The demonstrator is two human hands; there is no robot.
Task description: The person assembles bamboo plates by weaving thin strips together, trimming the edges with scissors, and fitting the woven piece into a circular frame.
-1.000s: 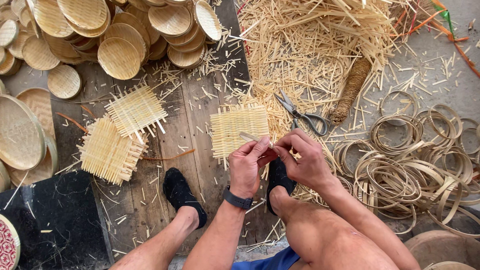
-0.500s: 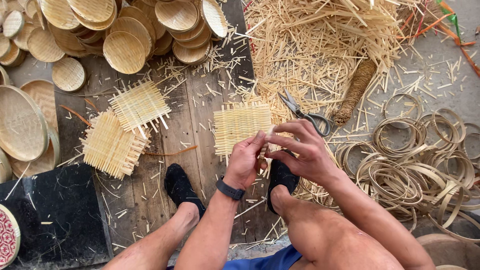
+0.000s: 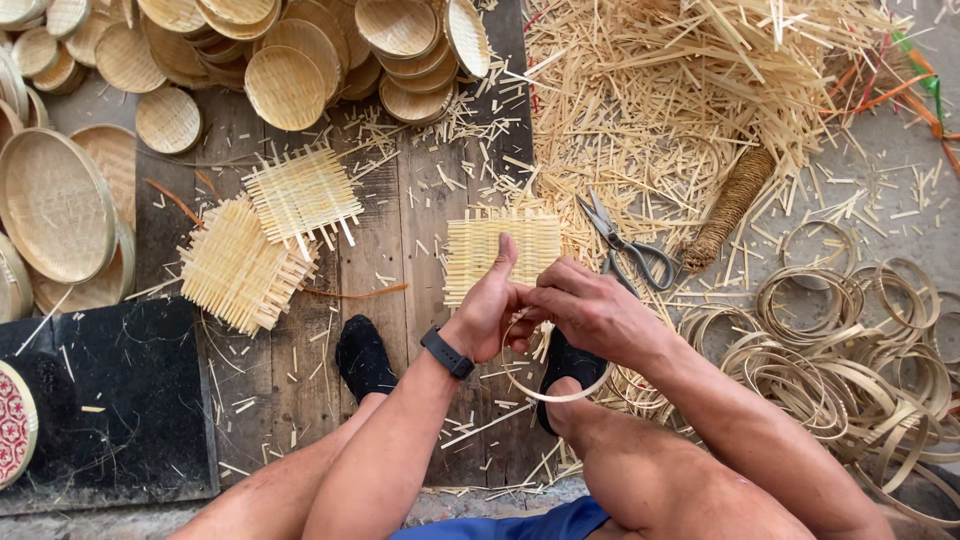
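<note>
Far left: stack of big round woven trays (image 3: 55,205) on the floor, black mat (image 3: 105,400) below, smaller woven baskets (image 3: 285,85) heaped along the top. Next, two loose square woven mats (image 3: 265,245) lying on the wooden planks (image 3: 390,260), overlapping at one corner.

Centre: third woven mat (image 3: 500,250) flat on the planks just beyond the hands, no longer lifted vs. 1 s ago, when the hands were working right at its near edge. Now pulled back toward the body & busy w/ a thin bamboo hoop (image 3: 555,365) instead. Reads as the mat set aside for the moment, work moved on to the ring.

Left hand (image 3: 490,305): closed round the hoop's top at the overlap, thumb sticking up, dark watch on wrist. Right hand (image 3: 590,310): fingers pinched shut on the same spot from the other side, touching the left. Hoop hanging below both, above a black-socked foot (image 3: 570,365); other foot (image 3: 365,355) to the left.

Right of hands: scissors (image 3: 625,240) on the floor by the mat, rope-wrapped bundle (image 3: 730,205) beside them, big heap of bamboo slivers (image 3: 690,90) above. Far right: pile of ready bamboo rings (image 3: 850,340).
</note>
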